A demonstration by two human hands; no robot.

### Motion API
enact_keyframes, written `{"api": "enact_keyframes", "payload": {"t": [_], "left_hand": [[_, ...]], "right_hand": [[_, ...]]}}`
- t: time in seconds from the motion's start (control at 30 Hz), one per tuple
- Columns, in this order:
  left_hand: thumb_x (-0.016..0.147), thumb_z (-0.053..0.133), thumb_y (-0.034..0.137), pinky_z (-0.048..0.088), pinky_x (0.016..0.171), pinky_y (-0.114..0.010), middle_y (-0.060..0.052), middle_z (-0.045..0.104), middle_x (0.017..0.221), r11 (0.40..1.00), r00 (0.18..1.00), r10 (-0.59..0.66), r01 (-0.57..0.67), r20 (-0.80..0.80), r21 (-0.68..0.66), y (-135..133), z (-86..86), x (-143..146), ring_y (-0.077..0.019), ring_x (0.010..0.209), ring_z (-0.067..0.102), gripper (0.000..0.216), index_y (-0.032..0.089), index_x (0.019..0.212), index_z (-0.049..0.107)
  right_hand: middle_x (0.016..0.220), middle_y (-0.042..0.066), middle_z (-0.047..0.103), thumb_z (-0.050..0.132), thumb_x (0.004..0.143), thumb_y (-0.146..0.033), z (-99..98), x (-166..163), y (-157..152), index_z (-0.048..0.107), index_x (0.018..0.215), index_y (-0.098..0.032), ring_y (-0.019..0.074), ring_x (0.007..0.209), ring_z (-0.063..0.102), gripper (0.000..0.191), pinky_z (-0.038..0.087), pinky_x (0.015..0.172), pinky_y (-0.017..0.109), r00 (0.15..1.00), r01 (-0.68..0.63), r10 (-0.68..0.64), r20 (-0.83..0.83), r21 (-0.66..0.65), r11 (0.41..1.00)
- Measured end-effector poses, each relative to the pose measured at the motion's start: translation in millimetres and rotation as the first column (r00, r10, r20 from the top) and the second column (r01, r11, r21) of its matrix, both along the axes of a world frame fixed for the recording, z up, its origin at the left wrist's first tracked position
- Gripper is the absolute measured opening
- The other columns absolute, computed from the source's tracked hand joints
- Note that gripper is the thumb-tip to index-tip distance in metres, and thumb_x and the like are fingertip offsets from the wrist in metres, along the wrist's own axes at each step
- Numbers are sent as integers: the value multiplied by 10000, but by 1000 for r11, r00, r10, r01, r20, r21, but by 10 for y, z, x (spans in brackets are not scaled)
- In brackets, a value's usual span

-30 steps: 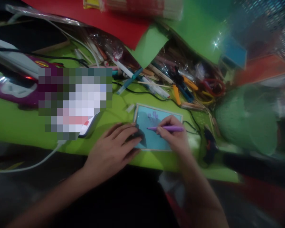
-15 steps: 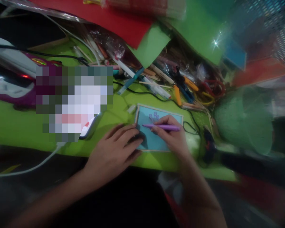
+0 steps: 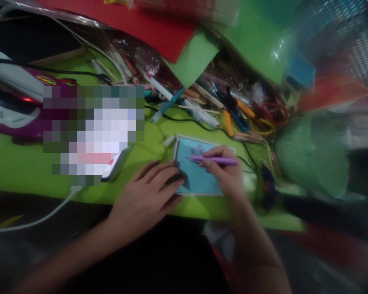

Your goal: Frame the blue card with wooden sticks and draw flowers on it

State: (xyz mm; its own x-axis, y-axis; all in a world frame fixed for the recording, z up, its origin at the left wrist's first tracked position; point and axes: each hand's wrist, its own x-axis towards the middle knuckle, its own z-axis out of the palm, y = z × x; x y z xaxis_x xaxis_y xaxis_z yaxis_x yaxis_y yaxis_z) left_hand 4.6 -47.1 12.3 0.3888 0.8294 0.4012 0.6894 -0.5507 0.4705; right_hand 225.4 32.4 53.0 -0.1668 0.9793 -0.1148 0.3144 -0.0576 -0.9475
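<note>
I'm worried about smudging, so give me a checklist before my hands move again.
1. Purple pen gripped by right hand: ok.
2. Left hand at the blue panel's left side: ok.
3. Panel lying on green table: ok.
4. Pen tip touching panel: cannot tell.
5. Whole panel in view: not ok, hands cover parts.
6. Purple marks dry: cannot tell.

Panel [image 3: 199, 177] on the table [image 3: 15, 163], phone [image 3: 106, 143] to its left, container [image 3: 309, 151] right, pens [image 3: 202, 113] behind.
</note>
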Motion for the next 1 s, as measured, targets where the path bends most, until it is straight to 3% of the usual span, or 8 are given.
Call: {"api": "enact_keyframes", "payload": {"t": [0.17,0.5,1.0], "left_hand": [[1007,644,271,507,1114,-501,-92,722,1242,1000,1000,5,-5,-12,14,-8,-2,-2,-299,1276,652,253,198,1247,681],[1024,613,294,525,1106,-517,-89,724,1240,1000,1000,3,-2,-20,12,-4,10,-2,-295,1261,659,228,204,1222,682],[1001,634,271,524,1099,-530,-97,731,1238,1000,1000,-1,1,-13,-11,3,10,-6,-303,1238,668,227,201,1208,701]], "right_hand": [[792,-15,694,805,872,-442,-57,111,19,719,940,-243,145,705,676,227,561,665,283,990,48,-34,-140,97,994],[762,-26,692,797,869,-295,-34,37,-6,669,883,-232,133,704,666,143,524,657,270,999,-25,28,-33,72,997],[775,-24,688,818,852,-339,-32,-16,-9,670,883,-236,136,710,651,183,497,647,280,998,-67,67,23,33,997]]}}
